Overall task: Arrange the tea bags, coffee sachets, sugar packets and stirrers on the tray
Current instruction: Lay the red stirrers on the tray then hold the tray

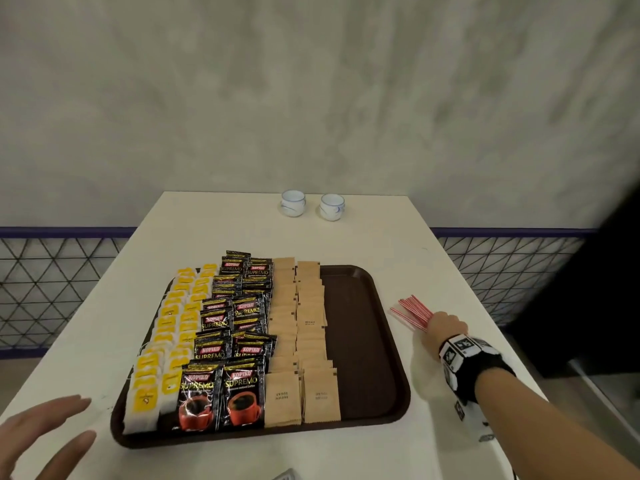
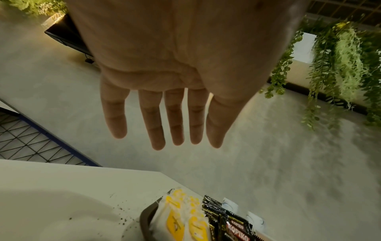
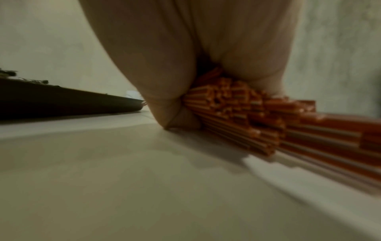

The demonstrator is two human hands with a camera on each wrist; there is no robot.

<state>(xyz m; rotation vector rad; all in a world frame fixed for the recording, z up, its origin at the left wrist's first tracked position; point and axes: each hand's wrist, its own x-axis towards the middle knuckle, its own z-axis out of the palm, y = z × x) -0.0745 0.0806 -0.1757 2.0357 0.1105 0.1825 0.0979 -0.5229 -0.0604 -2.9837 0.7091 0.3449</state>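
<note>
A dark brown tray (image 1: 360, 341) lies on the white table. On it run columns of yellow-tagged tea bags (image 1: 166, 341), black Kopiko coffee sachets (image 1: 228, 341) and tan sugar packets (image 1: 298, 341); its right strip is bare. To the tray's right, my right hand (image 1: 445, 327) grips a bundle of red-and-white stirrers (image 1: 412, 311) lying on the table; the same stirrers (image 3: 247, 114) fill the right wrist view under my curled fingers. My left hand (image 1: 45, 434) hovers near the tray's front left corner with fingers (image 2: 156, 124) spread straight and nothing in it.
Two small white cups (image 1: 311, 204) stand at the table's far edge. Dark crumbs (image 2: 121, 210) speckle the table beside the tray's left rim (image 2: 146, 216). A wire-mesh fence (image 1: 52, 282) lies beyond both table sides, with hanging plants (image 2: 340, 73) further off.
</note>
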